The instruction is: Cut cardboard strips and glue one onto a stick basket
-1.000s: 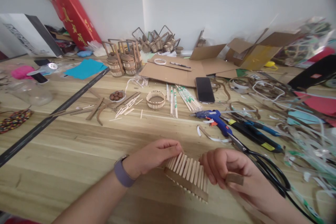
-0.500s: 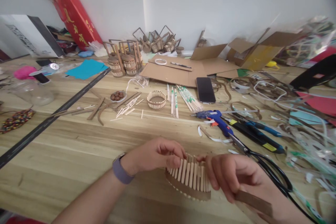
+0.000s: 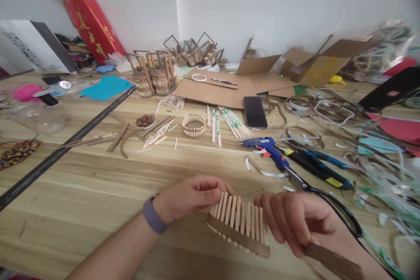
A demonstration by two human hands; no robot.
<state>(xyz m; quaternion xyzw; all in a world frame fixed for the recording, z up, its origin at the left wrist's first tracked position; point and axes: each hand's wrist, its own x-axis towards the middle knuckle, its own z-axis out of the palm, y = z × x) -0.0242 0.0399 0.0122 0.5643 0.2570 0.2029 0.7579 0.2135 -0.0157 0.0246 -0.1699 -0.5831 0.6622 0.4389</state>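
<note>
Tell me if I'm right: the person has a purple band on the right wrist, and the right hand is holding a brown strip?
Not quite: the purple band is on the wrist of the left hand, as the head view shows. The right hand is indeed holding a brown strip.

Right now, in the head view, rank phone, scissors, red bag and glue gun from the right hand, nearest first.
1. Scissors, just beyond the right hand
2. Glue gun, farther ahead
3. Phone, beyond the glue gun
4. Red bag, back left
</note>
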